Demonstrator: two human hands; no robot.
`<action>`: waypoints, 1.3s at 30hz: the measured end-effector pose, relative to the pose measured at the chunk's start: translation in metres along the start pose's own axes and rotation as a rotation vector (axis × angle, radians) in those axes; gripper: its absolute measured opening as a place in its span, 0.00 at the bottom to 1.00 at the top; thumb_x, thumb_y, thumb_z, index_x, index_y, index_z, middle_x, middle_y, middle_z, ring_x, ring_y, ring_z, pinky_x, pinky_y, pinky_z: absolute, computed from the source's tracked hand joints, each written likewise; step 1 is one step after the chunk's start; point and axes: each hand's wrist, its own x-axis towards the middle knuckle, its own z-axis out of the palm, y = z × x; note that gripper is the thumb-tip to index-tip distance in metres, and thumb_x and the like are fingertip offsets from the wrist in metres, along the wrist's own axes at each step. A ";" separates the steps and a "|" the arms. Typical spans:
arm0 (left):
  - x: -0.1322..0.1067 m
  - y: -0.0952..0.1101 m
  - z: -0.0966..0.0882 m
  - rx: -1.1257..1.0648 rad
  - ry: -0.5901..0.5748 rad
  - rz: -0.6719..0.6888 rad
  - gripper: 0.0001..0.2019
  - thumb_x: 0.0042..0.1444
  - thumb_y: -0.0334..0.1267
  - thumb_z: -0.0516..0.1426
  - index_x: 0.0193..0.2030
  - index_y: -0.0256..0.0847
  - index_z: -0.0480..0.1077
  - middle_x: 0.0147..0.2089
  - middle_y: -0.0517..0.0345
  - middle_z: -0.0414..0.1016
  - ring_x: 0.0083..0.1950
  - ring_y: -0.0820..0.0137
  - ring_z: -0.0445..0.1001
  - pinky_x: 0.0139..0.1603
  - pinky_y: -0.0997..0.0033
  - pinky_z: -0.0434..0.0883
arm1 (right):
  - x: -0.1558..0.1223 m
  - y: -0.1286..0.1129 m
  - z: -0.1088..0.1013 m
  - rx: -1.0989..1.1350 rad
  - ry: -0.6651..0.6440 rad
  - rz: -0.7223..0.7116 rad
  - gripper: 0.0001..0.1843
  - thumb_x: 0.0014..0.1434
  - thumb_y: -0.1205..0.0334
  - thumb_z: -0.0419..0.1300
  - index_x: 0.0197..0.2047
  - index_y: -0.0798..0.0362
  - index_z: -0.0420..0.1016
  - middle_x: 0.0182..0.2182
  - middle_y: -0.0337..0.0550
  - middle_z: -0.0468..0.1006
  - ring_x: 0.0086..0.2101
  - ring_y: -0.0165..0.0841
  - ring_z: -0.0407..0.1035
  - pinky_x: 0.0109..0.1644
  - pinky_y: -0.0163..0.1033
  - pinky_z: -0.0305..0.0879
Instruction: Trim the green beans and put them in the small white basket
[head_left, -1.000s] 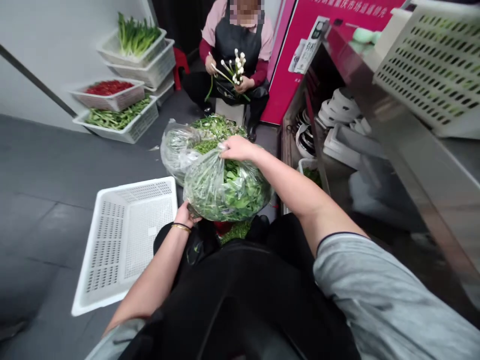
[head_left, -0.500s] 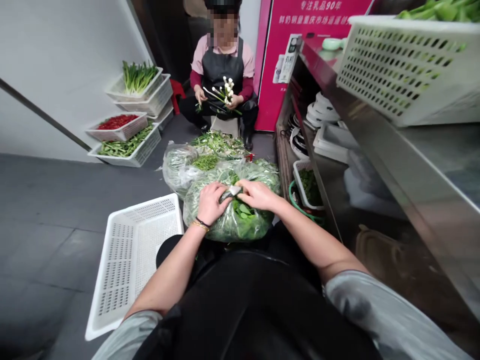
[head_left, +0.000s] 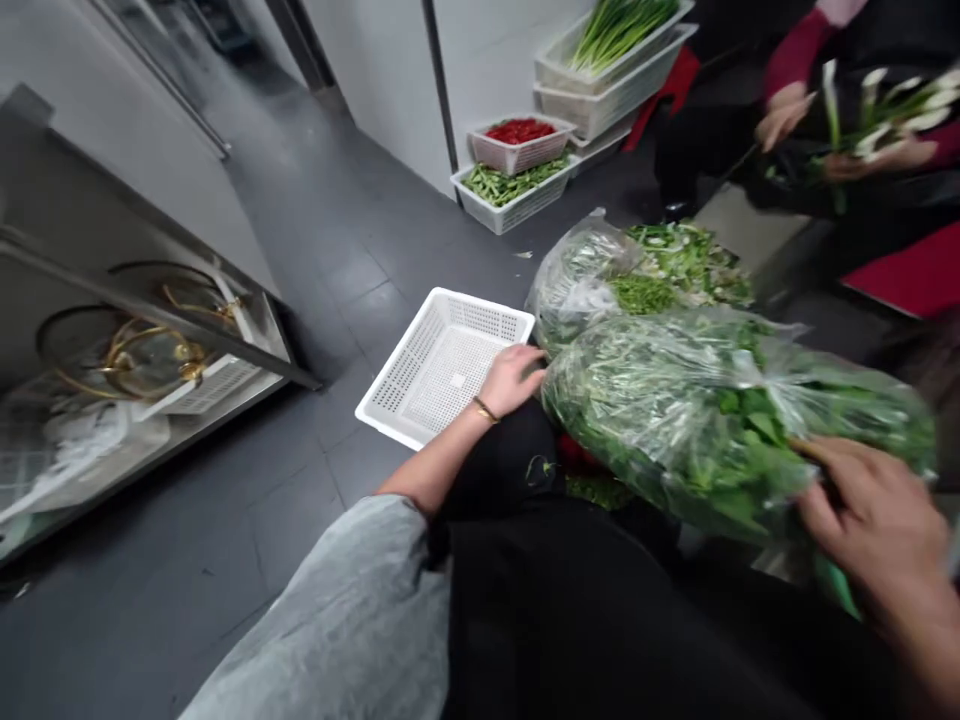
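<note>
A large clear plastic bag of leafy greens (head_left: 660, 390) lies in front of my knees, its plastic bunched together towards the right. My right hand (head_left: 877, 510) is blurred, with its thumb and fingers closed on the near right side of the bag. At the other end, my left hand (head_left: 514, 380) has its thumb and fingers apart, the fingertips close to the bag's left edge; whether they touch it I cannot tell. Just left of that hand, a white perforated basket (head_left: 405, 365) sits on the floor with nothing in it.
Beyond the bag lie another plastic bag (head_left: 581, 255) and a heap of green trimmings (head_left: 690, 255). Baskets of red peppers (head_left: 517, 132), green pods (head_left: 499, 187) and scallions (head_left: 622, 35) line the wall. A co-worker's hand (head_left: 784, 120) is near white-bulbed stalks. A metal shelf (head_left: 262, 365) stands left.
The view has swung left. My hands have parted from the bag's bunched top: the left has moved towards the white basket, the right to the bag's near right side.
</note>
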 end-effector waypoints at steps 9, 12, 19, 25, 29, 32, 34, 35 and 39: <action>-0.129 -0.106 -0.103 0.262 0.213 -0.620 0.18 0.55 0.45 0.51 0.48 0.36 0.69 0.47 0.41 0.75 0.50 0.54 0.73 0.52 0.53 0.68 | 0.016 -0.020 -0.028 -0.028 0.278 0.222 0.31 0.51 0.48 0.52 0.59 0.19 0.56 0.45 0.53 0.75 0.50 0.52 0.67 0.44 0.58 0.64; -0.089 -0.067 -0.105 0.251 0.228 -0.322 0.20 0.59 0.46 0.50 0.52 0.37 0.67 0.52 0.43 0.73 0.55 0.57 0.70 0.57 0.54 0.65 | 0.026 -0.015 -0.026 -0.127 0.415 0.374 0.31 0.54 0.48 0.50 0.62 0.27 0.55 0.50 0.57 0.71 0.53 0.51 0.64 0.48 0.57 0.62; 0.037 0.042 -0.010 -0.032 -0.071 0.141 0.29 0.60 0.50 0.47 0.64 0.36 0.56 0.65 0.43 0.58 0.67 0.57 0.55 0.66 0.51 0.53 | 0.016 -0.039 0.033 -0.066 0.201 0.423 0.21 0.61 0.55 0.48 0.51 0.54 0.71 0.48 0.54 0.72 0.51 0.43 0.64 0.55 0.51 0.62; 0.054 0.018 0.072 -0.169 -0.107 0.004 0.30 0.60 0.53 0.44 0.64 0.37 0.58 0.65 0.45 0.60 0.66 0.56 0.57 0.67 0.52 0.52 | -0.030 -0.076 0.042 -0.016 0.246 0.204 0.25 0.62 0.52 0.48 0.56 0.57 0.65 0.51 0.54 0.69 0.56 0.44 0.58 0.60 0.53 0.53; 0.035 0.016 0.084 -0.079 -0.101 0.070 0.31 0.60 0.52 0.45 0.67 0.38 0.54 0.67 0.47 0.56 0.67 0.54 0.54 0.67 0.50 0.51 | -0.060 -0.061 0.045 0.058 0.291 0.137 0.25 0.63 0.51 0.45 0.56 0.57 0.64 0.50 0.51 0.72 0.56 0.40 0.58 0.60 0.49 0.54; 0.032 0.019 0.091 -0.025 -0.086 0.033 0.31 0.60 0.52 0.44 0.66 0.36 0.55 0.65 0.43 0.58 0.66 0.50 0.56 0.66 0.47 0.52 | -0.064 -0.045 0.050 0.107 0.303 0.113 0.24 0.63 0.50 0.47 0.56 0.56 0.64 0.48 0.47 0.74 0.55 0.37 0.59 0.61 0.46 0.53; 0.036 0.019 0.097 -0.013 -0.080 0.016 0.31 0.60 0.52 0.44 0.65 0.35 0.56 0.64 0.42 0.59 0.65 0.49 0.57 0.66 0.46 0.53 | -0.061 -0.037 0.053 0.123 0.319 0.110 0.24 0.62 0.50 0.48 0.55 0.55 0.65 0.48 0.45 0.74 0.55 0.36 0.59 0.62 0.44 0.52; 0.039 0.018 0.100 -0.014 -0.080 0.012 0.30 0.61 0.52 0.43 0.65 0.36 0.56 0.63 0.42 0.60 0.65 0.49 0.57 0.65 0.45 0.53 | -0.059 -0.034 0.054 0.126 0.327 0.109 0.24 0.62 0.49 0.48 0.55 0.55 0.66 0.48 0.44 0.75 0.55 0.35 0.59 0.62 0.44 0.51; 0.049 0.021 0.106 -0.034 -0.105 0.019 0.29 0.61 0.52 0.43 0.65 0.39 0.56 0.63 0.44 0.60 0.64 0.49 0.57 0.65 0.45 0.53 | -0.053 -0.026 0.057 0.124 0.354 0.113 0.23 0.62 0.50 0.47 0.54 0.54 0.66 0.47 0.43 0.75 0.56 0.35 0.60 0.63 0.43 0.51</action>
